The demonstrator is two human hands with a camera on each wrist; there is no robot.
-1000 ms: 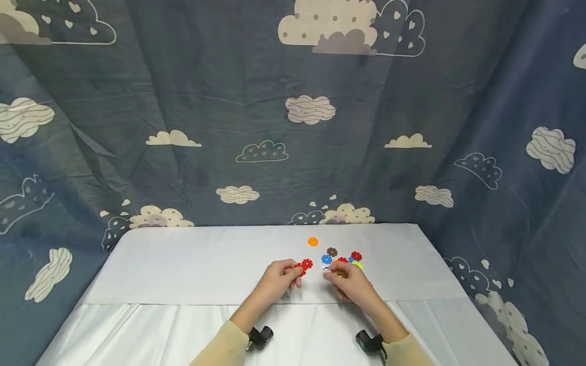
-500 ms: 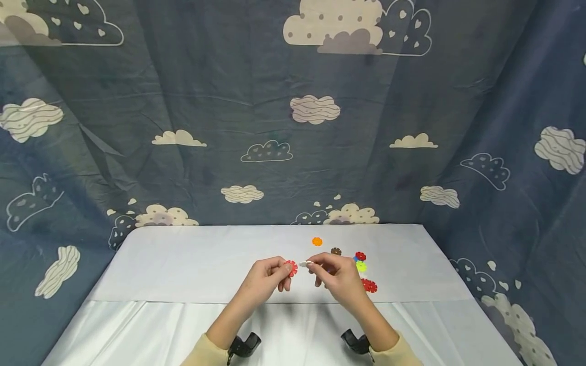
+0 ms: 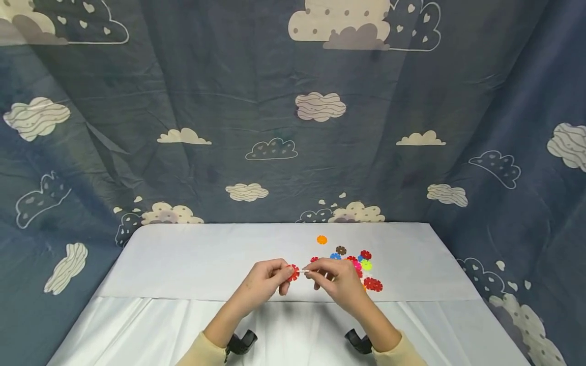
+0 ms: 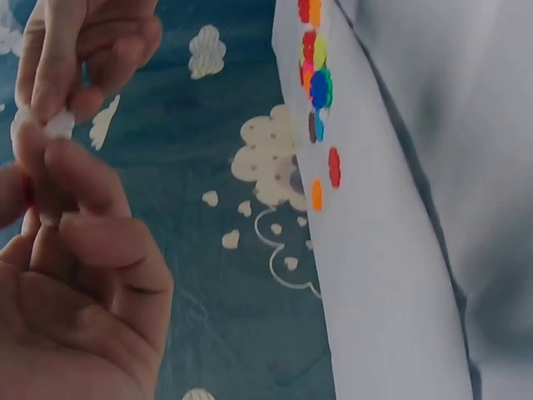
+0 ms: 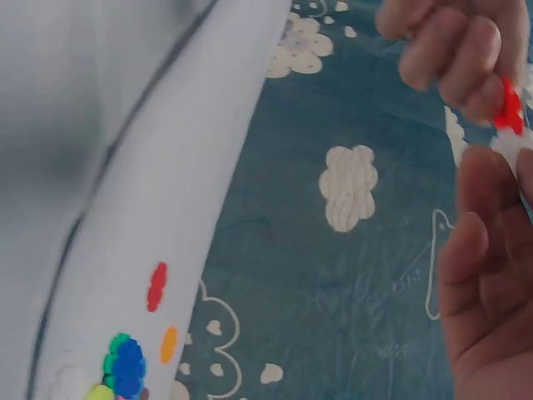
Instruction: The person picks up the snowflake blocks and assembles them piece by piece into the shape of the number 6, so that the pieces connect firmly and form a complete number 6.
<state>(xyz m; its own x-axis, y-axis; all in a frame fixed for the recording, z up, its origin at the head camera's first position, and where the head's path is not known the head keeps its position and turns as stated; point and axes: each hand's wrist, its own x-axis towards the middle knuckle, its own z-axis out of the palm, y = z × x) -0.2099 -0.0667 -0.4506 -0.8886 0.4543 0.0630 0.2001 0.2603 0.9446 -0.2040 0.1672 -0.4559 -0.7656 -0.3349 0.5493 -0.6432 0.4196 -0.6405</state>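
Above the desk [image 3: 206, 264], the left hand [image 3: 264, 277] pinches a red disc [image 3: 295, 273], the right hand [image 3: 340, 277] a white disc [image 5: 510, 143], edges meeting; joining looks unfinished, with loose discs [image 3: 366, 265] toward the far edge.

One wide view, two close ones

From farther back, the head view looks forward and down on the desk [image 3: 197, 264] and cloud-print curtain [image 3: 238, 117]. The wrist views are near and tipped sideways, desk at right in the left's, at left in the right's. Both share left hand [image 3: 263, 277], right hand [image 3: 341, 277] and flower-shaped discs [image 4: 320, 89].
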